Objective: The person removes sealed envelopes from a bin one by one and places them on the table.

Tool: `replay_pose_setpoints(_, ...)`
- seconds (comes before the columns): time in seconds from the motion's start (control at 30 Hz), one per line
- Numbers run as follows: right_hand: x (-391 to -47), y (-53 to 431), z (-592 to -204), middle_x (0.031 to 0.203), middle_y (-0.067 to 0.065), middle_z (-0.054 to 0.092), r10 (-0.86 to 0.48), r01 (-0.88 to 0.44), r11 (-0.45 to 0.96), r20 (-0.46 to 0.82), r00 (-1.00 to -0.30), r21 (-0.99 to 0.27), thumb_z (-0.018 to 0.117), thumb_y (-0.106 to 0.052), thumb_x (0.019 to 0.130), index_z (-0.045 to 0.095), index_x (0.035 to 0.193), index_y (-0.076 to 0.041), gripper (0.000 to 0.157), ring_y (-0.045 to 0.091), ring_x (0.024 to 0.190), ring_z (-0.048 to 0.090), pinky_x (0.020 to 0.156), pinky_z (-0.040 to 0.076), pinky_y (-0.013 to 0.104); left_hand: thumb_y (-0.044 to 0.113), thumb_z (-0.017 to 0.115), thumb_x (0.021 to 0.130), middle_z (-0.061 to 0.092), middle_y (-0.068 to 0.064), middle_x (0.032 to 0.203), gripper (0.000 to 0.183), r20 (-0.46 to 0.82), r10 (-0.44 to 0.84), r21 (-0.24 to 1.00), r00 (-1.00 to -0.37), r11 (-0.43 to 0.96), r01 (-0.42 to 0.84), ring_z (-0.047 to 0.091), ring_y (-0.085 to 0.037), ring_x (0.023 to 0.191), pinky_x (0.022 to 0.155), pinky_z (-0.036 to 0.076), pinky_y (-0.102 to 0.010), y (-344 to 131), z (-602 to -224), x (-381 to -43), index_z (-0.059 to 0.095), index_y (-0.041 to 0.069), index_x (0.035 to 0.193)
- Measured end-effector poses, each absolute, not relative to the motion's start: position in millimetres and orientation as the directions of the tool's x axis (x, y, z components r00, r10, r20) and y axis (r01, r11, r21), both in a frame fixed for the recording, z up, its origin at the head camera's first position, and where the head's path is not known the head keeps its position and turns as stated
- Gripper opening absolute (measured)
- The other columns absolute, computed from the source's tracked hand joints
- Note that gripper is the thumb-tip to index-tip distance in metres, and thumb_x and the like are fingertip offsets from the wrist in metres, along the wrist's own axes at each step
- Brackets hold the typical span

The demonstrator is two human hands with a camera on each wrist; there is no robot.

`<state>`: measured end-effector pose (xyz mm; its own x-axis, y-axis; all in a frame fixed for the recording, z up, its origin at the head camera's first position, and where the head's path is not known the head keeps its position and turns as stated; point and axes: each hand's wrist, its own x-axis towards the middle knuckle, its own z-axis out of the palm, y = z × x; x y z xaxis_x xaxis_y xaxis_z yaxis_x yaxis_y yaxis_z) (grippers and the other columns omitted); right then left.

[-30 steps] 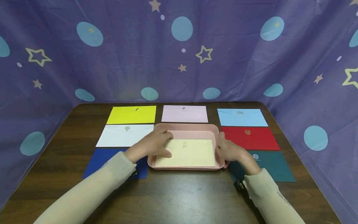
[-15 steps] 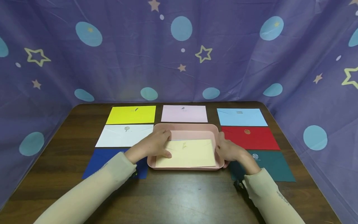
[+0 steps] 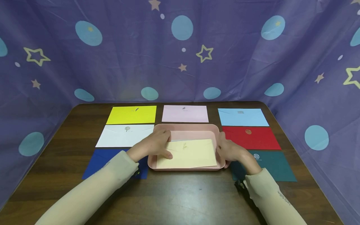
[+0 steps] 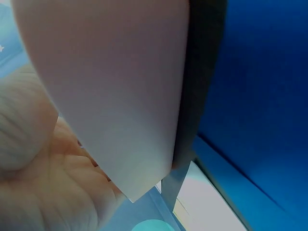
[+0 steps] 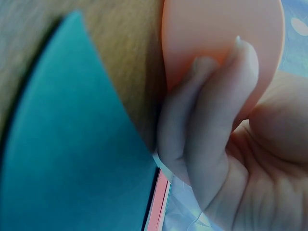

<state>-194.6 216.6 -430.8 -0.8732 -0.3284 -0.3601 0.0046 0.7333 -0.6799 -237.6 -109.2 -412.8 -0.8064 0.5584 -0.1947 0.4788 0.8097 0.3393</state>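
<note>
A pink tray (image 3: 194, 127) lies mid-table with a cream envelope (image 3: 191, 154) in its nearer part. The envelope sits slightly askew, with paper edges showing beneath it. My left hand (image 3: 153, 144) reaches over the tray's left rim and grips the envelope's left end, thumb at the front and fingers further back. In the left wrist view, the tray's outer wall (image 4: 115, 86) hides the fingertips. My right hand (image 3: 229, 150) holds the tray's right end; in the right wrist view, curled fingers (image 5: 211, 120) press its outer wall from below.
Yellow (image 3: 131, 114), white (image 3: 118, 137) and blue (image 3: 98, 159) envelopes lie left of the tray. A pale pink envelope (image 3: 185, 114) is behind it. Light blue (image 3: 243, 118), red (image 3: 250, 139) and teal (image 3: 277, 167) ones lie right. A patterned curtain (image 3: 180, 81) hangs behind the table.
The cream envelope has turned slightly in the tray, its right end lifting away from the near side; a bluish edge and another paper edge now show beneath. Both hands stay in place.
</note>
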Motion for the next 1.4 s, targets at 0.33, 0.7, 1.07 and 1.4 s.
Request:
replay_pose_setpoints(0.33, -194.5, 216.9, -430.7, 0.069, 0.013, 0.060, -0.351, -0.020, 0.728, -0.347, -0.870, -0.685, 0.056, -0.011, 0.108, 0.021, 0.139, 0.004, 0.049, 0.026, 0.049, 0.067, 0.051, 0.058, 0.035, 0.036, 0.096, 0.078, 0.056, -0.005, 0.096, 0.057, -0.201, 0.564, 0.385, -0.801, 0.797, 0.465, 0.052, -0.021, 0.089, 0.081, 0.047, -0.036, -112.0, -411.0, -238.7, 0.059, 0.004, 0.106)
replay_pose_setpoints(0.7, -194.9, 215.5, -431.4, 0.064, 0.013, 0.061, -0.350, -0.017, 0.724, -0.345, -0.871, -0.690, 0.052, -0.009, 0.109, 0.026, 0.129, 0.001, 0.035, 0.025, 0.047, 0.066, 0.051, 0.059, 0.036, 0.008, 0.090, 0.084, 0.060, -0.009, 0.089, 0.037, -0.070, 0.664, 0.633, -0.744, 0.606, 0.482, 0.056, -0.021, 0.082, 0.075, 0.048, -0.033, -120.3, -402.9, -245.5, 0.066, 0.000, 0.111)
replay_pose_setpoints(1.07, -195.7, 216.2, -430.7, 0.066, 0.015, 0.062, -0.342, -0.010, 0.732, -0.354, -0.871, -0.682, 0.048, -0.010, 0.111, 0.027, 0.124, 0.000, 0.027, 0.026, 0.047, 0.067, 0.055, 0.060, 0.036, 0.023, 0.080, 0.097, 0.065, 0.000, 0.090, 0.017, -0.225, 0.564, 0.675, -0.795, 0.679, 0.290, 0.060, -0.019, 0.084, 0.082, 0.046, -0.036, -135.9, -401.3, -236.2, 0.068, 0.014, 0.106)
replay_pose_setpoints(1.4, -196.2, 216.2, -431.0, 0.074, 0.015, 0.063, -0.332, 0.000, 0.728, -0.352, -0.875, -0.686, 0.056, -0.012, 0.108, 0.027, 0.129, 0.001, 0.038, 0.027, 0.048, 0.068, 0.052, 0.059, 0.036, 0.024, 0.076, 0.100, 0.068, -0.003, 0.102, 0.021, -0.183, 0.515, 0.754, -0.838, 0.620, 0.216, 0.062, -0.023, 0.095, 0.089, 0.047, -0.040, -145.6, -404.1, -217.5, 0.067, 0.018, 0.118)
